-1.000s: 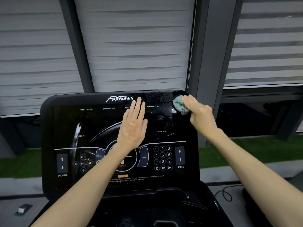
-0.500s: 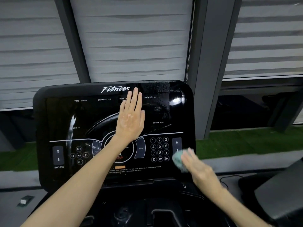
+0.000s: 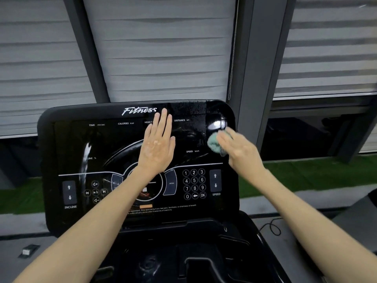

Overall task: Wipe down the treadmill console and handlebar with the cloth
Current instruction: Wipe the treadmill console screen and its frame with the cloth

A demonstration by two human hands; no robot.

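Wiping the console's (image 3: 102, 139) right edge

I'm sweeping the cloth (image 3: 213, 142), gripped in my right hand's (image 3: 240, 152) curled fingers, back up from near right to far right. My left hand (image 3: 158, 144) is pressing flat, fingers straight.

**Black console, teal cloth**

The console (image 3: 61, 139) is glossy black with white lettering and a small orange bar (image 3: 146, 206). The cloth (image 3: 213, 144) is pale teal. Blinds (image 3: 163, 58) above show grey horizontal stripes; turf (image 3: 306, 172) at right is green.
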